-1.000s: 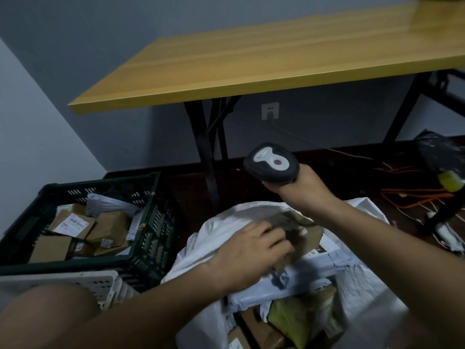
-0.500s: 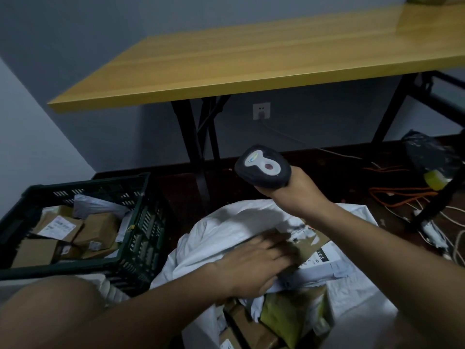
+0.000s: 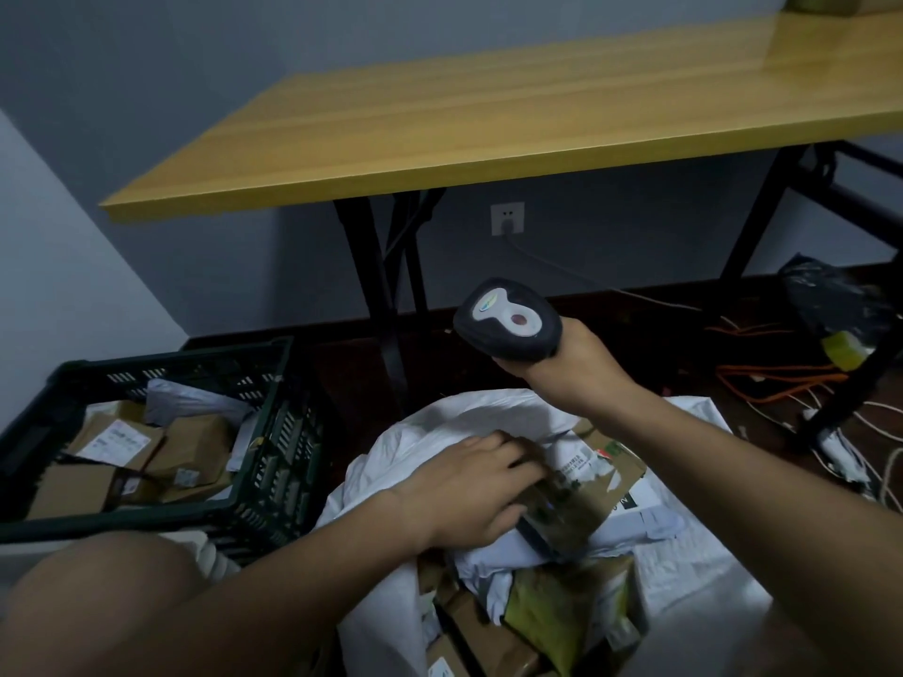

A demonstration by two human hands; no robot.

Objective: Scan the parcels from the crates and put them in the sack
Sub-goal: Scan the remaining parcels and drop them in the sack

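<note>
Crate point(image 3: 273, 461) left of sack point(image 3: 391, 461), table point(image 3: 488, 139) behind.

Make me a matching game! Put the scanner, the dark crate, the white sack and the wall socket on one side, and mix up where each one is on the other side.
Things:
1. scanner
2. dark crate
3. white sack
4. wall socket

Places:
A. on the wall under the yellow table
B. on the floor at the left, holding brown parcels
C. gripped in the right hand
D. under the left hand, open and stuffed with parcels

Pairs: 1-C, 2-B, 3-D, 4-A
</note>
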